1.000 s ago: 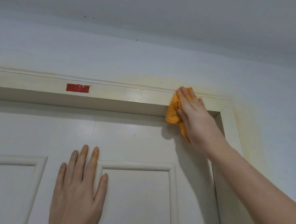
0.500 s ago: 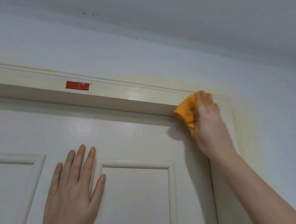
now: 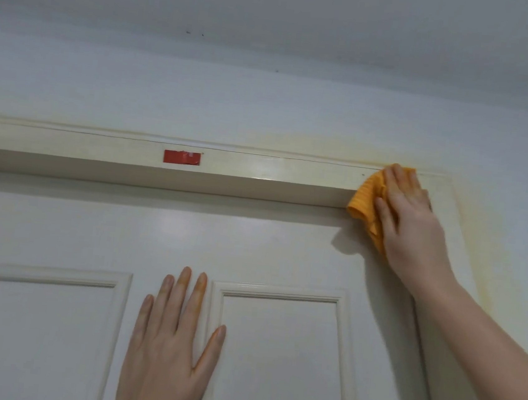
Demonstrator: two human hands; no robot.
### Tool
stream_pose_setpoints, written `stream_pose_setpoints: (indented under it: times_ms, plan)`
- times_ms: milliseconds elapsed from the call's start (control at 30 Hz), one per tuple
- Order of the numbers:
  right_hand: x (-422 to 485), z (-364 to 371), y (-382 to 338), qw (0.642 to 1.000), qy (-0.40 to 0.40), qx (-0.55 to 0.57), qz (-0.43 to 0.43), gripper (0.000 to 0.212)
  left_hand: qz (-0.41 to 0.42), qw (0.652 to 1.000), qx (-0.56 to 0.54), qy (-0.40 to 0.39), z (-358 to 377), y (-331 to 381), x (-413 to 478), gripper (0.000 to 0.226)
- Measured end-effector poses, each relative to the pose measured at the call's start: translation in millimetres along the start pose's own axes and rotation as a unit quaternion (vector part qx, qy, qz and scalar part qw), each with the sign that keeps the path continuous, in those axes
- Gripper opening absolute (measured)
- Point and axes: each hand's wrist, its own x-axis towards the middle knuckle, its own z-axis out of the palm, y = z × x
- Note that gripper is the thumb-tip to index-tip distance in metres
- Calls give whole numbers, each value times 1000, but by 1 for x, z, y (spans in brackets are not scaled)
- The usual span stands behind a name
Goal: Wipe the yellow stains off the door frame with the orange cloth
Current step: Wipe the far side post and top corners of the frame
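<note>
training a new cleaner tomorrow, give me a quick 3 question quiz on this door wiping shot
1. True or false: the left hand lies flat on the door.
2. Which presses the orange cloth against the door frame? A) the left hand B) the right hand
3. Fill in: the red tape on the frame's top piece sits to the ___ of the cloth.

Key: 1 true; 2 B; 3 left
</note>
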Motion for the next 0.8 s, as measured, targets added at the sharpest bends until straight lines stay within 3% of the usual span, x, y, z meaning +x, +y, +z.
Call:
stream_pose_setpoints:
  times_ms: [100, 300, 433, 633, 800]
  plan:
    - [4, 14, -25, 998, 31, 49, 2, 48, 13, 1000, 15, -2, -7, -16, -2, 74]
    - [25, 67, -106, 984, 44, 76, -158, 44, -10, 999, 52, 9, -24, -47, 8, 72]
    - [31, 62, -94, 971, 32, 61, -231, 41, -12, 999, 53, -2, -30, -71, 5, 72]
    - [13, 23, -23, 989, 44, 27, -136, 44, -5, 1000, 30, 1, -37, -96, -1, 72]
    - [16, 38, -47, 989, 58, 38, -134, 43, -31, 999, 9, 21, -36, -112, 4, 71]
